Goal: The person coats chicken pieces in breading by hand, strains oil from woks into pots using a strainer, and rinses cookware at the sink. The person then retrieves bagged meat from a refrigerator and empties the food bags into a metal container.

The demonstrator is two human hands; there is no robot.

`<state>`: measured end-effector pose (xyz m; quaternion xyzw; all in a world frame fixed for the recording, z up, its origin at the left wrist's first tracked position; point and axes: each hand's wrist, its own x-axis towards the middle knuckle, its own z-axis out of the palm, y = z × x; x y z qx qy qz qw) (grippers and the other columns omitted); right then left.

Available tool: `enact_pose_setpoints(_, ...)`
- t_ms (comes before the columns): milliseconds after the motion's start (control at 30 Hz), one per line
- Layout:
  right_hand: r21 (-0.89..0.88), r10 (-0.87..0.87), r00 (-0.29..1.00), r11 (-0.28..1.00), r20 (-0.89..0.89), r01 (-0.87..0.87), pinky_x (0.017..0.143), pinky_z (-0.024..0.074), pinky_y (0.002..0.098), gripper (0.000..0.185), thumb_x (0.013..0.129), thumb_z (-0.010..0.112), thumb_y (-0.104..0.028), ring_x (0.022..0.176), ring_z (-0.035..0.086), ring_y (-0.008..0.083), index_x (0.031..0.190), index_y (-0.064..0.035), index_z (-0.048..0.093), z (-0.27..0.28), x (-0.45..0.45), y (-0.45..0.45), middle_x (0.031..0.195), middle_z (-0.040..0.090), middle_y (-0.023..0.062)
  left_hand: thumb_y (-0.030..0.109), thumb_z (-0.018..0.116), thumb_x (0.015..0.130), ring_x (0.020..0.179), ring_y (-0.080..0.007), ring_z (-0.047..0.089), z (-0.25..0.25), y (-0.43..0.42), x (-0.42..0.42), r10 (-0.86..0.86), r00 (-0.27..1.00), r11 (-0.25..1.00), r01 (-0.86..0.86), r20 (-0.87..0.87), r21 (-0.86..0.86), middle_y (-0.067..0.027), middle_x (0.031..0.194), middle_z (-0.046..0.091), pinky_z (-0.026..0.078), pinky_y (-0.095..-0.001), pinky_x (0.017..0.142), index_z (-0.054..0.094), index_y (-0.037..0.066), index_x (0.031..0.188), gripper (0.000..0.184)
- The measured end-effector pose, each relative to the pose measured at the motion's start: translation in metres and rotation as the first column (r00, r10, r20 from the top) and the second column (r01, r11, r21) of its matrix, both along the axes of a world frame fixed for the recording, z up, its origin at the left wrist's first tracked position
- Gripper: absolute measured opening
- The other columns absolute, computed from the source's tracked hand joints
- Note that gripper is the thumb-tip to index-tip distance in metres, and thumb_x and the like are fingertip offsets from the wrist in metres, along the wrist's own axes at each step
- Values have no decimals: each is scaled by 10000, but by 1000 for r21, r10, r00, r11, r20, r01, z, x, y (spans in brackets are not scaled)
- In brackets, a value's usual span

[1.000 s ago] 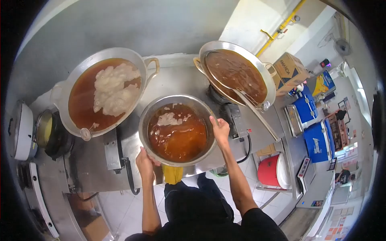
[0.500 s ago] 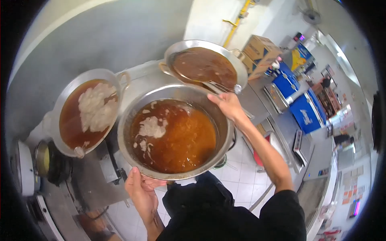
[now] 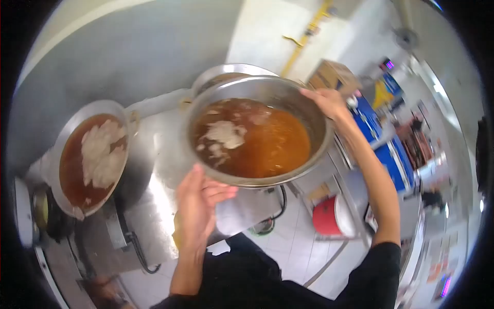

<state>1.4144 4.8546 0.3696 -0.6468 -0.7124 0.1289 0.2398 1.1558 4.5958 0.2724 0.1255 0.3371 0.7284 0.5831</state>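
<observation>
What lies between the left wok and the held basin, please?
Bare, shiny steel countertop lies between the left wok and the basin in the head view.

Shows a shiny steel counter [image 3: 163, 141]; bears a wide pan [image 3: 62, 144] of brown liquid with pale clumps at left, a mostly hidden pan [image 3: 234, 68] at back, a metal box [image 3: 116, 230] near the front.

bowl [image 3: 267, 88] now nearer rt pan [image 3: 231, 68]
</observation>
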Motion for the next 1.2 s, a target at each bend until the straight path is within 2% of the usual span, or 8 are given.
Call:
enact_pose_setpoints(133, 1, 18, 995, 1000, 98, -18, 497, 331, 347, 573, 763, 721, -528, 511, 390, 135, 505, -78, 477, 15, 26, 67, 533, 453, 4, 279, 456, 1001, 687, -298, 690, -12, 67, 30, -89, 987, 996, 85, 132, 38, -166, 739, 637, 602, -358, 611, 537, -1, 849, 329)
enact_pose_setpoints(300, -80, -17, 998, 997, 57, 22, 491, 315, 344, 545, 753, 761, -460, 506, 374, 132, 485, -96, 455, 6, 55, 160, 536, 445, -14, 284, 383, 1022, 787, -307, 682, -29, 139, 60, -130, 978, 991, 135, 162, -19, -194, 812, 637, 594, -388, 737, 530, -24, 859, 379)
enact_pose_setpoints(333, -142, -17, 994, 989, 112, 33, 538, 408, 283, 437, 834, 688, -445, 565, 519, 107, 657, -49, 637, 6, 54, 166, 637, 604, 10, 277, 377, 1023, 791, -310, 682, -35, 149, 65, -139, 970, 988, 149, 199, -38, -200, 819, 634, 594, -392, 737, 524, -25, 856, 375)
enact_pose_setpoints(433, -135, -21, 996, 990, 87, 33, 608, 463, 293, 443, 826, 704, -403, 650, 608, 160, 799, 39, 698, -2, 53, 188, 754, 676, 74, 263, 353, 1030, 822, -318, 678, -45, 176, 76, -126, 959, 987, 147, 255, -66, -224, 851, 625, 597, -393, 751, 502, -31, 856, 372)
enact_pose_setpoints(567, -86, -19, 1000, 996, -10, 18, 610, 475, 354, 450, 768, 764, -380, 650, 614, 170, 714, 53, 653, -20, 59, 221, 676, 632, 76, 247, 321, 1034, 869, -358, 663, -49, 206, 85, -112, 945, 986, 146, 307, -87, -254, 897, 580, 604, -399, 768, 448, -92, 930, 376)
enact_pose_setpoints(633, -165, -44, 999, 986, -20, 40, 580, 506, 349, 497, 796, 731, -364, 666, 654, 225, 878, 124, 680, -26, 61, 240, 809, 687, 157, 249, 315, 1034, 897, -366, 653, -51, 216, 91, -107, 919, 979, 164, 381, -122, -267, 933, 571, 600, -407, 801, 443, -92, 930, 378)
enact_pose_setpoints(933, -220, 97, 993, 972, 66, -80, 527, 499, 358, 496, 788, 745, -343, 612, 643, 234, 867, 141, 669, -7, 32, 268, 788, 681, 166, 173, 246, 1003, 982, -379, 621, -45, 234, 110, 2, 834, 971, 132, 552, -202, -286, 1015, 562, 561, -460, 894, 397, -109, 1082, 330)
enact_pose_setpoints(1200, -227, 165, 976, 965, 141, -130, 467, 490, 354, 453, 781, 761, -293, 550, 625, 232, 840, 145, 659, 16, -8, 279, 752, 672, 163, 176, 233, 1002, 995, -358, 606, -47, 241, 119, 38, 786, 987, 66, 617, -145, -259, 1037, 544, 563, -443, 896, 391, -102, 1101, 335)
